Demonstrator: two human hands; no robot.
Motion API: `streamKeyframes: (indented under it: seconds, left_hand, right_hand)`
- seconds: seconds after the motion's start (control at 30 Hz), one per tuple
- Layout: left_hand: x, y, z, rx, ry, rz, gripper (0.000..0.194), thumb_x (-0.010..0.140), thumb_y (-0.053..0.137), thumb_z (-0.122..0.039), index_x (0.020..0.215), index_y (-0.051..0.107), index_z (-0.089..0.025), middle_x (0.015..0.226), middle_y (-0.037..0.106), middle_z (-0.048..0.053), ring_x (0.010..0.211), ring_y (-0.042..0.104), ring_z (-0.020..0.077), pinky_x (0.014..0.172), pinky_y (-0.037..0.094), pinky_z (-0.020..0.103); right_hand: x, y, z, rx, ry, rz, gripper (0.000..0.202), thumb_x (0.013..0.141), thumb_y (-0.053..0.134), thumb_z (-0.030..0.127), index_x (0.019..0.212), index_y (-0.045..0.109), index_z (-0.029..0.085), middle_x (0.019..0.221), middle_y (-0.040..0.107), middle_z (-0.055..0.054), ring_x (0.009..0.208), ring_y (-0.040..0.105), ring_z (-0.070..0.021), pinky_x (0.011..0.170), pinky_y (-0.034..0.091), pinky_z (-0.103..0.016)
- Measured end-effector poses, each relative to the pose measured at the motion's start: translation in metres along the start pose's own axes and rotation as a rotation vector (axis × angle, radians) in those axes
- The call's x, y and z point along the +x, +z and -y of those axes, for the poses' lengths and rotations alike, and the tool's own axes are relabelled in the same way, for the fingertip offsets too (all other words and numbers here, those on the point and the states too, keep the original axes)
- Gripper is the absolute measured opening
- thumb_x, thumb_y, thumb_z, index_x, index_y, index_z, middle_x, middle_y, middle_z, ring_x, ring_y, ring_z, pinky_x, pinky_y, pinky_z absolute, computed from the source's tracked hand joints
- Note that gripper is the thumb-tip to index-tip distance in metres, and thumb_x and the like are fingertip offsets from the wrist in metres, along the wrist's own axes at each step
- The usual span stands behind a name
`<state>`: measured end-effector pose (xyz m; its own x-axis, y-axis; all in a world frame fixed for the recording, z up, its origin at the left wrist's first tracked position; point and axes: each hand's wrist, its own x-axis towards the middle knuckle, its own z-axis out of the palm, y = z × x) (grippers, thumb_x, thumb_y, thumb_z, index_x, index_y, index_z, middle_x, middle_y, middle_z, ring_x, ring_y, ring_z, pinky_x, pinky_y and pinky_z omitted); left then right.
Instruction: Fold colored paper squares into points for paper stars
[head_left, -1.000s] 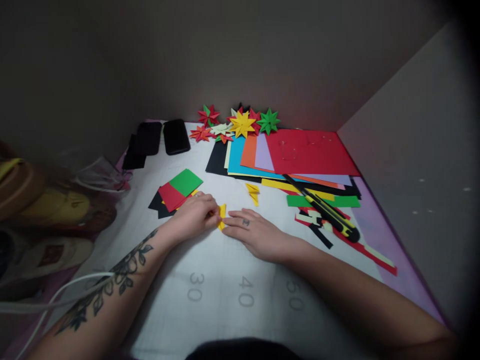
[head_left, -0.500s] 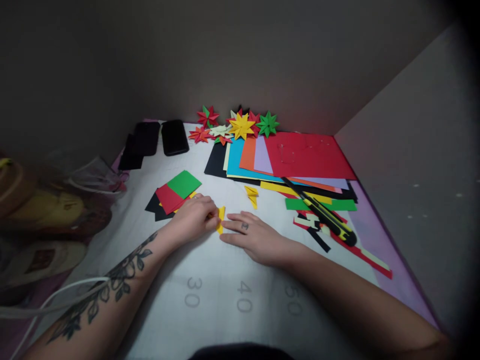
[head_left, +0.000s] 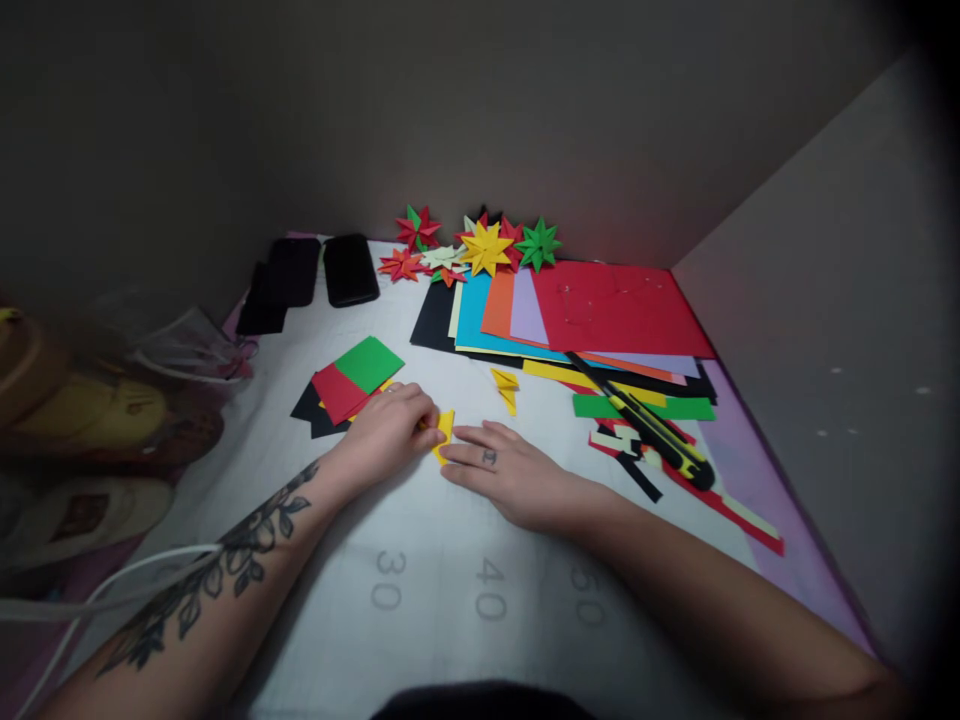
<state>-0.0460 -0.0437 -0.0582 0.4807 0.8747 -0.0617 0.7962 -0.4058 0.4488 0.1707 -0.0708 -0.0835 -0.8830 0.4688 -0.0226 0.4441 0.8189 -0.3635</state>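
My left hand (head_left: 396, 425) is closed on a small piece of yellow paper (head_left: 445, 428), pinching it against the white surface; part of the paper is hidden under the fingers. My right hand (head_left: 510, 468) lies with its fingers stretched out, the tips touching the paper's right edge. Just beyond the hands lies a folded yellow paper piece (head_left: 507, 388). Close to my left hand are stacked paper squares, with a green square (head_left: 370, 365), a red square (head_left: 339, 391) and black ones below.
Folded paper stars (head_left: 486, 248) stand along the back wall. Coloured sheets (head_left: 622, 305) overlap at the back right. A yellow-and-black utility knife (head_left: 660, 435) rests on paper strips (head_left: 639, 478). A black phone (head_left: 350, 270) lies back left; a white cable (head_left: 150, 560) crosses near my left forearm.
Slightly more of the yellow paper shows between my hands. My hands have barely moved, and the whole view has shifted a little.
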Motion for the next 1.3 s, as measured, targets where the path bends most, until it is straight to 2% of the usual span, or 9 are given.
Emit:
streamKeyframes:
  seconds: [0.2, 0.43, 0.77, 0.97, 1.1, 1.2, 1.3]
  left_hand:
    - [-0.001, 0.003, 0.003, -0.028, -0.046, -0.051, 0.013, 0.078, 0.063, -0.027, 0.082, 0.054, -0.018, 0.085, 0.055, 0.004, 0.083, 0.051, 0.0193, 0.073, 0.042, 0.031]
    - [-0.001, 0.007, 0.009, -0.025, -0.141, -0.15, 0.015, 0.08, 0.062, -0.026, 0.089, 0.053, -0.019, 0.092, 0.052, 0.003, 0.077, 0.054, 0.0174, 0.064, 0.042, 0.028]
    - [-0.002, 0.009, 0.005, 0.169, -0.156, -0.195, 0.01, 0.086, 0.054, -0.028, 0.088, 0.057, -0.019, 0.089, 0.058, 0.005, 0.076, 0.057, 0.0194, 0.057, 0.038, 0.027]
    - [-0.006, 0.007, 0.003, 0.289, -0.173, -0.256, 0.014, 0.089, 0.045, -0.02, 0.091, 0.058, -0.019, 0.088, 0.058, 0.007, 0.078, 0.056, 0.021, 0.058, 0.037, 0.028]
    - [-0.015, 0.001, 0.002, 0.093, -0.108, -0.309, 0.015, 0.089, 0.042, -0.017, 0.091, 0.057, -0.018, 0.093, 0.058, 0.007, 0.086, 0.055, 0.021, 0.069, 0.043, 0.031]
    - [-0.018, 0.001, -0.001, -0.109, 0.005, -0.235, 0.009, 0.086, 0.049, -0.021, 0.09, 0.057, -0.019, 0.094, 0.057, 0.005, 0.09, 0.055, 0.0197, 0.078, 0.045, 0.033]
    - [-0.015, 0.004, -0.005, -0.141, 0.002, -0.15, 0.011, 0.079, 0.058, -0.019, 0.09, 0.06, -0.019, 0.095, 0.058, 0.005, 0.09, 0.054, 0.0206, 0.08, 0.045, 0.035]
  right_hand:
    - [0.003, -0.006, 0.003, -0.004, -0.039, 0.047, 0.045, 0.088, 0.039, 0.008, 0.128, 0.048, 0.027, 0.138, 0.048, -0.002, 0.131, 0.034, -0.0218, 0.109, 0.023, -0.048]
    - [0.003, -0.005, 0.004, -0.057, -0.04, 0.063, 0.046, 0.087, 0.039, 0.008, 0.129, 0.048, 0.028, 0.139, 0.046, -0.002, 0.132, 0.033, -0.0234, 0.108, 0.024, -0.048]
    - [0.0, -0.006, 0.004, -0.029, -0.066, 0.078, 0.049, 0.09, 0.039, 0.011, 0.134, 0.043, 0.032, 0.141, 0.046, -0.001, 0.136, 0.029, -0.0241, 0.108, 0.024, -0.048]
    - [-0.001, -0.01, 0.006, -0.018, -0.082, 0.077, 0.047, 0.091, 0.039, 0.009, 0.132, 0.045, 0.031, 0.137, 0.049, 0.0, 0.134, 0.033, -0.0218, 0.108, 0.023, -0.049]
    - [-0.001, -0.012, 0.008, -0.015, -0.08, 0.071, 0.044, 0.091, 0.038, 0.009, 0.129, 0.048, 0.029, 0.136, 0.051, 0.0, 0.131, 0.035, -0.0223, 0.108, 0.024, -0.049]
    - [-0.001, -0.011, 0.009, -0.03, -0.086, 0.057, 0.041, 0.091, 0.039, 0.009, 0.125, 0.051, 0.028, 0.135, 0.051, 0.0, 0.131, 0.036, -0.0229, 0.108, 0.023, -0.05]
    - [-0.001, -0.011, 0.011, -0.049, -0.078, 0.014, 0.036, 0.092, 0.039, 0.011, 0.12, 0.055, 0.028, 0.133, 0.053, -0.001, 0.127, 0.039, -0.0226, 0.109, 0.02, -0.051]
